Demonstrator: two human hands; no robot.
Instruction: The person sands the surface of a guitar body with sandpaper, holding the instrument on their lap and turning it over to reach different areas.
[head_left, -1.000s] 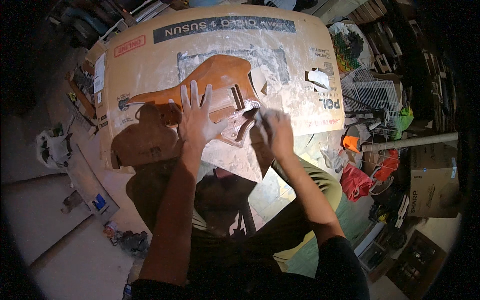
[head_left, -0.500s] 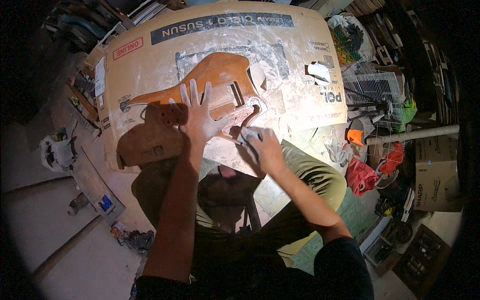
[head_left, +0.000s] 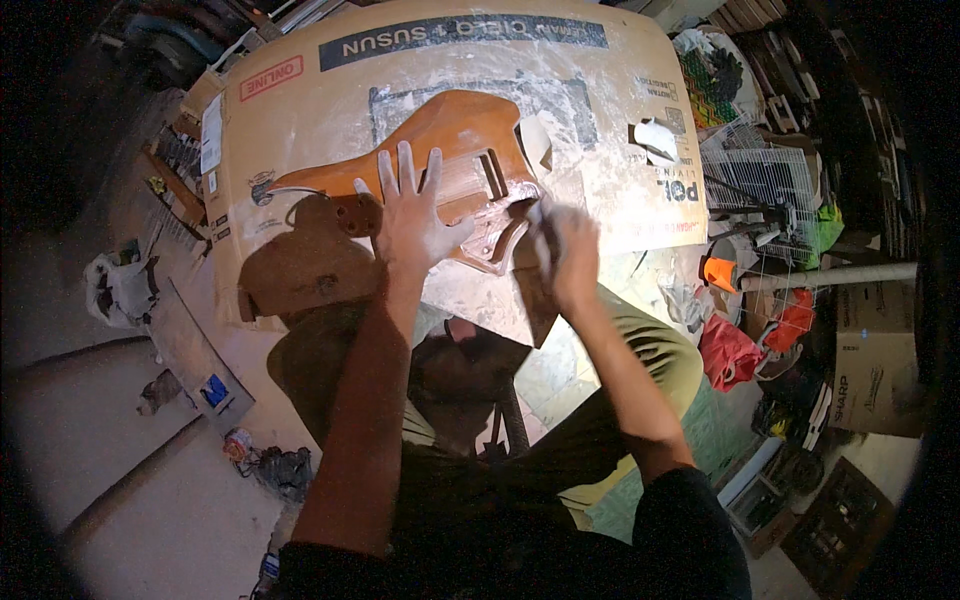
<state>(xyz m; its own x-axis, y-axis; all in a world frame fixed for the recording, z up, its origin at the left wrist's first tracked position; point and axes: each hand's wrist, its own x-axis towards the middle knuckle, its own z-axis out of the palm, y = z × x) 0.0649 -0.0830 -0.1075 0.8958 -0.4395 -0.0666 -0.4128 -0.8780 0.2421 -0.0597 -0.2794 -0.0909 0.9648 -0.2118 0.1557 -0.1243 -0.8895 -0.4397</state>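
Observation:
An orange-brown wooden electric guitar body [head_left: 455,125] lies flat on a dusty cardboard sheet [head_left: 300,120]. Slots and a recessed area are cut into its face, and pale dust coats its near right part. My left hand [head_left: 412,220] rests on the body with fingers spread, palm down, over its middle. At the curved right end, my right hand [head_left: 572,255] is curled against the edge. Its dusty fingers are smeared by motion, and whatever they grip cannot be made out. A curled pale scrap [head_left: 536,143] lies by the body's far right edge.
A torn white piece [head_left: 656,140] sits on the cardboard's right side. Beyond it are a white wire rack [head_left: 755,175], an orange item [head_left: 718,273], a red bag [head_left: 730,352] and cardboard boxes [head_left: 875,385]. A board [head_left: 195,345] and plastic bags lie on the floor at left.
My right hand has moved up and to the right along the guitar body's edge. My left hand stays spread on the body. The whole view has shifted slightly.

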